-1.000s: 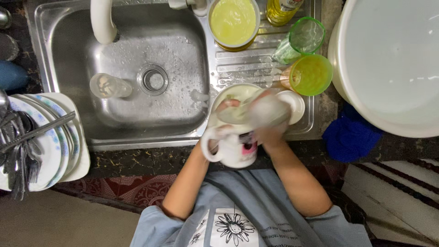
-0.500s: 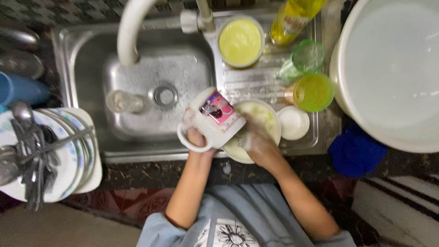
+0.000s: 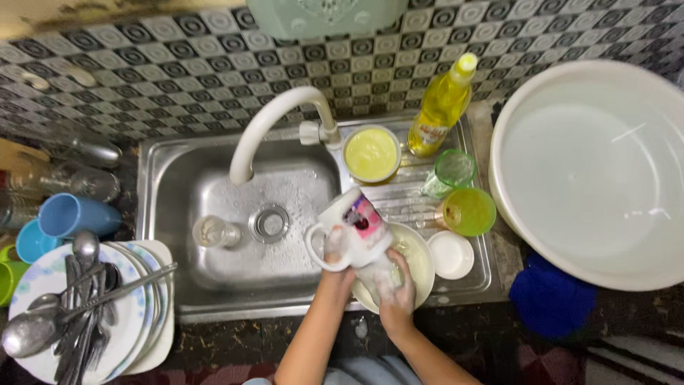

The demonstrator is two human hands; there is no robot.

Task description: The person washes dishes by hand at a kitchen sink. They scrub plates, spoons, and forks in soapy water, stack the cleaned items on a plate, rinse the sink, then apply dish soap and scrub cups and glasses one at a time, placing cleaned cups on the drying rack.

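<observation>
Fingers [image 3: 333,251] of both hands grip white mug [image 3: 354,227].

A white mug [image 3: 354,224] hides the left hand's [image 3: 335,253] fingers and part of the cream bowl [image 3: 420,267]. Foam blurs the right hand [image 3: 395,292]. The frame's edge crops the big white basin [image 3: 591,171] and stacked plates [image 3: 139,314].

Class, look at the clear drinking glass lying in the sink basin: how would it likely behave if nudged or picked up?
The glass lies on its side, so a nudge would probably roll it. The steel sink looks wet, so it is likely slippery. Being thin and clear, it seems light and breakable.
</observation>
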